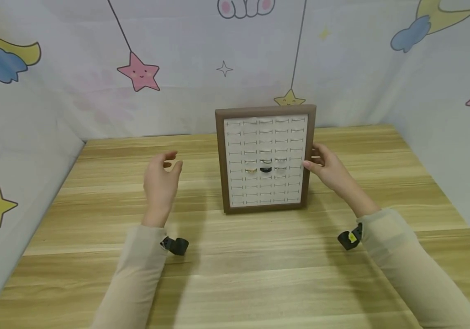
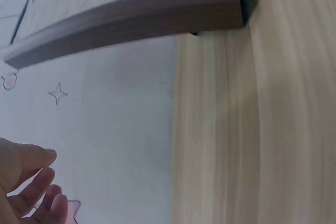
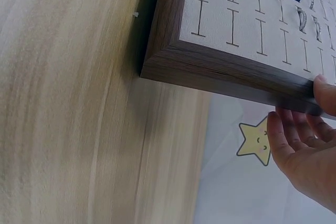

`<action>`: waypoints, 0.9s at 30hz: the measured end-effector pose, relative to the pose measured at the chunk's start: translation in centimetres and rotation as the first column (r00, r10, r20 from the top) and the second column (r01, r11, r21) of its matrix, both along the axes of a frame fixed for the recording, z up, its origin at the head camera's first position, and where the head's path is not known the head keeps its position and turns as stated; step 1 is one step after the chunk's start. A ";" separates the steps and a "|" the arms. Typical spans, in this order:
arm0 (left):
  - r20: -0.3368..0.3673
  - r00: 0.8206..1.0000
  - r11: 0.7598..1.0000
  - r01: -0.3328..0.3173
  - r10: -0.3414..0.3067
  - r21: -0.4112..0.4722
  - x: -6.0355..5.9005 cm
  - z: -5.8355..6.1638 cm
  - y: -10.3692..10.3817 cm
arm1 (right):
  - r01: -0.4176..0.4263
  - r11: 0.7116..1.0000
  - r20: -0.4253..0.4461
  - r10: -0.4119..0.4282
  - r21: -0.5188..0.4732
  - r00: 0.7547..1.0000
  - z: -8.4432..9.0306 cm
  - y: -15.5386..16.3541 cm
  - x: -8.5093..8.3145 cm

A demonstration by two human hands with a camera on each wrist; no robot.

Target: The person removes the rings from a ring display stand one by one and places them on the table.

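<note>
Ring board [image 1: 259,146] standing far centre on the table [image 1: 251,265].
Head: right hand [image 1: 329,169] grips its right edge; left hand [image 1: 161,183] free at left, loosely curved. Left wrist: board apart from hand. Right wrist: thumb [image 3: 326,98] in front, fingers [image 3: 280,139] behind.

Wood-grain table [image 1: 259,265], white printed backdrop [image 1: 189,105], hanging pink star [image 1: 139,74]

Near the centre, a smooth, wood-grained border [image 1: 265,209] surrounds a matt, fabric-like panel [image 1: 244,146] with shiny metallic rings [image 1: 251,171]. Below, the table [image 1: 235,278] has smooth wood grain; the backdrop [image 1: 189,41] above resembles matt cloth.
</note>
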State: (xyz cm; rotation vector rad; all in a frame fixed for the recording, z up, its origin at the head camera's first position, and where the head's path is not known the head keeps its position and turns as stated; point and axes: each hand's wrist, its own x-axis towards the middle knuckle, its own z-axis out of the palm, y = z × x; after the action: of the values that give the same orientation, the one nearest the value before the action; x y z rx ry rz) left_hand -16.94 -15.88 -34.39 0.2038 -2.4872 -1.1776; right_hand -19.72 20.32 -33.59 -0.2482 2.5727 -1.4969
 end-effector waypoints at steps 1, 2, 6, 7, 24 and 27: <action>-0.038 0.999 1.000 0.017 -0.017 0.000 0.1 0.3 0.6 | 0.000 1.000 0.000 0.000 -0.001 1.000 0.0 0.0 0.0; -0.075 0.997 0.999 0.036 -0.036 -0.001 0.2 0.6 1.2 | 0.000 1.000 0.000 0.000 -0.001 1.000 0.0 0.0 0.0; -0.176 0.976 0.992 0.121 -0.126 -0.040 0.9 1.5 3.5 | 0.001 1.000 0.001 -0.001 -0.006 1.000 0.0 0.1 0.0; -0.188 0.971 0.988 0.141 -0.149 -0.057 1.1 1.7 4.0 | 0.001 1.000 0.001 -0.001 -0.006 1.000 0.0 0.0 0.0; -0.096 0.912 0.888 0.357 -0.398 -0.288 2.4 0.2 10.3 | 0.005 1.000 0.003 -0.005 -0.016 1.000 0.0 0.0 0.0; -0.087 0.914 0.882 0.353 -0.396 -0.311 2.1 0.0 10.8 | 0.006 1.000 0.007 -0.006 -0.022 1.000 0.0 0.0 0.0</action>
State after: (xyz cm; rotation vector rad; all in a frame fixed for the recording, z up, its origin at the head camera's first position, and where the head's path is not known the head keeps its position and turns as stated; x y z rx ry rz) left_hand -14.86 -5.12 -34.41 -0.4527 -2.5931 -0.9004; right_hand -19.71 20.30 -33.57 -0.2380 2.5558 -1.5257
